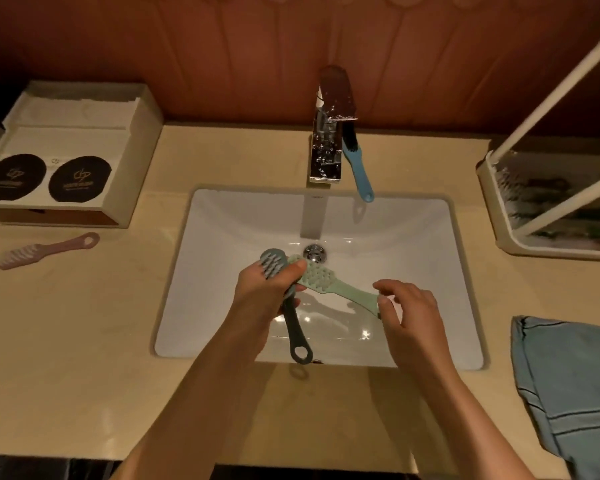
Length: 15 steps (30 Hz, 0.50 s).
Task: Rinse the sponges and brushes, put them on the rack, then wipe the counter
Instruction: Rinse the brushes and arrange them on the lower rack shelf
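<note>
Over the white sink (413, 237), the left hand (267, 292) clasps a dark grey brush (293, 327) and the head of a green brush (321, 277); the right hand (407, 313) pinches the green handle's end. At 12 o'clock a blue brush (359, 171) leans beside the faucet (329, 133); at 9 o'clock a pink brush (45, 251) lies on the counter (84, 341); the rack (548, 202) stands at 2 o'clock.

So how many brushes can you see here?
4: a dark grey brush and a green brush held over the sink, a blue brush beside the tap, a pink brush on the counter. The rack might hide others.
</note>
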Each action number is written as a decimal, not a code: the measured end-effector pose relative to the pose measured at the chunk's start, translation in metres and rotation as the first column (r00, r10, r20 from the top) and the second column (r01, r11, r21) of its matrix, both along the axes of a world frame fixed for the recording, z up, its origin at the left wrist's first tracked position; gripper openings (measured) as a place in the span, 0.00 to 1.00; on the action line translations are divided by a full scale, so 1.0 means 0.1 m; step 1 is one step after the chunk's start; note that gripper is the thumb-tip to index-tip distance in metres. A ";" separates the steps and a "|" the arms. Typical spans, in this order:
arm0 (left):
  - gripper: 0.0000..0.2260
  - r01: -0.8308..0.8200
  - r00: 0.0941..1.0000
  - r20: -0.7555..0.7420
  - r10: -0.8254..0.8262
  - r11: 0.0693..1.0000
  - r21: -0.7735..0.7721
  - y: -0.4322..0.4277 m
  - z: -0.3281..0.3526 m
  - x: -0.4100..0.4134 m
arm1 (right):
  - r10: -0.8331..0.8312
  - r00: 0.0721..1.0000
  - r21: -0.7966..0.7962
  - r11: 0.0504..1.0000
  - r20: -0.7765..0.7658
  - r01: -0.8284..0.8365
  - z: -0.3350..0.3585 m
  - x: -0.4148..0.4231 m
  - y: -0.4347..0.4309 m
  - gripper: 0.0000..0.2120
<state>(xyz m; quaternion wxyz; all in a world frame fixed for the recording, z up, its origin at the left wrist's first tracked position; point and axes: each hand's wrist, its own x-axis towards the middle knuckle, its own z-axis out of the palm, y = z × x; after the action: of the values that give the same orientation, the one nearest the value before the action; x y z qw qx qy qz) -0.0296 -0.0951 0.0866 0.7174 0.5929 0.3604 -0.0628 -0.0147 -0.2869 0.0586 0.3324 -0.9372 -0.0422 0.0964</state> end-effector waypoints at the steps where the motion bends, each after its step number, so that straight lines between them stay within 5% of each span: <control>1: 0.11 0.001 1.000 0.005 -0.001 1.000 0.006 -0.08 0.01 0.03 | 0.020 0.999 -0.049 0.999 0.049 -0.018 0.03 0.03 -0.04 0.13; 5: 0.06 0.039 0.999 0.025 -0.040 0.999 0.014 -0.48 0.04 0.13 | 0.167 0.939 -0.156 0.980 0.301 -0.125 0.15 0.12 -0.19 0.17; 10: 0.08 0.084 0.996 0.012 -0.084 0.996 -0.031 -0.99 0.09 0.26 | 0.222 0.934 -0.099 0.974 0.281 -0.202 0.26 0.26 -0.51 0.25; 15: 0.08 0.140 0.988 0.079 -0.131 0.982 -0.124 -1.42 0.13 0.37 | 0.172 0.945 0.087 0.975 0.279 -0.203 0.27 0.43 -1.01 0.18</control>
<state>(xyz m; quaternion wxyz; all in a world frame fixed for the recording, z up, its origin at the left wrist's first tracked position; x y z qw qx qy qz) 0.0070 -0.2374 0.1000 0.7606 0.5702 0.2888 -0.1140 0.0280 -0.3874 0.0861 0.3658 -0.9128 -0.1816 -0.0038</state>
